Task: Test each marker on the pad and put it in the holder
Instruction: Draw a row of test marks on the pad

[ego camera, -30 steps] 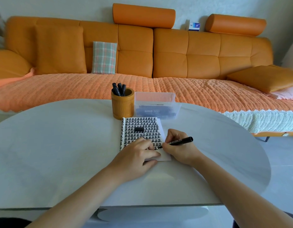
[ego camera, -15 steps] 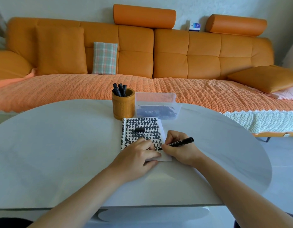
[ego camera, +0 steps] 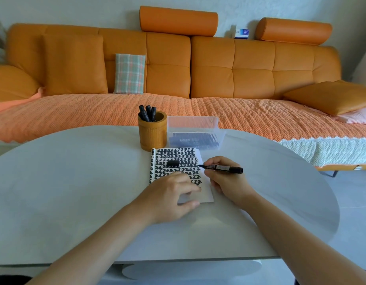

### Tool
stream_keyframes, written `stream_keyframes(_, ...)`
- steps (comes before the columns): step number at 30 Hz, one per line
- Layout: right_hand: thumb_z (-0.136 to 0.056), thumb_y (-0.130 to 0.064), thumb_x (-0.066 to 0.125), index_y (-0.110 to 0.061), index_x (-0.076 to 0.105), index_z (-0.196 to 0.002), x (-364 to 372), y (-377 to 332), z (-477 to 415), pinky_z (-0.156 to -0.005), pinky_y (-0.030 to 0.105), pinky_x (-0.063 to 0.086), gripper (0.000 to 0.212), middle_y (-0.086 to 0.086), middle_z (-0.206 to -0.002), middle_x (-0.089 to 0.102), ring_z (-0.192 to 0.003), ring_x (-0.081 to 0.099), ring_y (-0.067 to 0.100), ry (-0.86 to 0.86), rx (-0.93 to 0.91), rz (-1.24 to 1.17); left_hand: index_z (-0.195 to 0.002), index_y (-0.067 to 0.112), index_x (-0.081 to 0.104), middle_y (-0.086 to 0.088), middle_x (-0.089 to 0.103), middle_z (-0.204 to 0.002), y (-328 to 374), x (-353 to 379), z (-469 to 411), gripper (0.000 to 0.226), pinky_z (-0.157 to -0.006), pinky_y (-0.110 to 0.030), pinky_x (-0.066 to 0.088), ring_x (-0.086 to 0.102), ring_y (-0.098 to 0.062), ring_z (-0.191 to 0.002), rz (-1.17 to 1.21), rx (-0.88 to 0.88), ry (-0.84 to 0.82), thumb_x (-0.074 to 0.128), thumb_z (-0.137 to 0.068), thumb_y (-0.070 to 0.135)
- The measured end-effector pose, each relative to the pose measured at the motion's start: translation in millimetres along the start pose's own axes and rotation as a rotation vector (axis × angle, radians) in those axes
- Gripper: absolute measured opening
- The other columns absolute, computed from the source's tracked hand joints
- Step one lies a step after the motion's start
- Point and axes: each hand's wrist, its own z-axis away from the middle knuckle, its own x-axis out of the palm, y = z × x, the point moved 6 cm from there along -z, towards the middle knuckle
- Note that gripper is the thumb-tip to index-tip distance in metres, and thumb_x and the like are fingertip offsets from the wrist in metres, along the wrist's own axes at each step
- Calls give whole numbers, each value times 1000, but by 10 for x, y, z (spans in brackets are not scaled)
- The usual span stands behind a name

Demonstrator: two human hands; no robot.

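A white pad (ego camera: pixel 206 194) covered with rows of black marks lies on the table (ego camera: pixel 75 182). My left hand (ego camera: pixel 169 197) rests flat on its lower part. My right hand (ego camera: pixel 225 177) holds a black marker (ego camera: pixel 221 167) lifted off the page, nearly level, its bare tip pointing left over the pad's right edge. The marker's black cap (ego camera: pixel 173 163) lies on the pad. Behind the pad stands a yellow wooden holder (ego camera: pixel 152 133) with several black markers (ego camera: pixel 147 115) in it.
A clear plastic box (ego camera: pixel 195 132) with more markers lies right of the holder. The table's curved edge runs off to the right; beyond it is an orange sofa (ego camera: pixel 178 79) with cushions.
My right hand lifted the marker from the lower part of the pad and moved it up and to the right. My left hand stayed on the pad.
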Motion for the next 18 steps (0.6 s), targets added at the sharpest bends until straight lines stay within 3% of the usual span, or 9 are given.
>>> stream_keyframes(4,-95,4,55,-17,73,-102,-28,-42,-96,-45,29,40,28,5,-74,68,-58,55,21,9,-34,33,-112,23,69,14,56,-92,-253,-264,-119,33,-77,-30,50,51,-5,-93,1,-100,151,51,-91,42)
stream_keyframes(9,-100,13,31,-7,61,-128,11,-125,-218,-50,32,52,46,16,-99,65,-67,63,24,-163,-5,-51,-118,18,67,6,58,-104,-625,-386,-272,26,-90,-31,45,48,-11,-106,-107,-268,214,59,-94,24)
stream_keyframes(13,-103,4,29,-7,69,-109,-14,-165,-288,-58,37,55,41,10,-93,59,-64,64,28,-220,46,17,-125,25,63,9,53,-112,-829,-267,-380,31,-97,-32,38,41,-10,-113,-101,-356,60,56,-96,32)
stream_keyframes(16,-103,-3,35,-15,59,-91,-33,-185,-333,-50,30,45,30,-3,-75,62,-51,54,16,-207,-19,248,-116,27,68,11,53,-107,-888,-213,-419,24,-97,-34,39,41,-11,-109,-95,-354,8,60,-94,29)
stream_keyframes(18,-102,-10,44,-24,52,-94,-38,-185,-378,-51,28,42,19,-3,-83,64,-54,50,16,-174,-78,359,-108,27,71,11,53,-104,-895,-231,-437,18,-96,-33,39,42,-12,-107,-111,-342,16,63,-93,25)
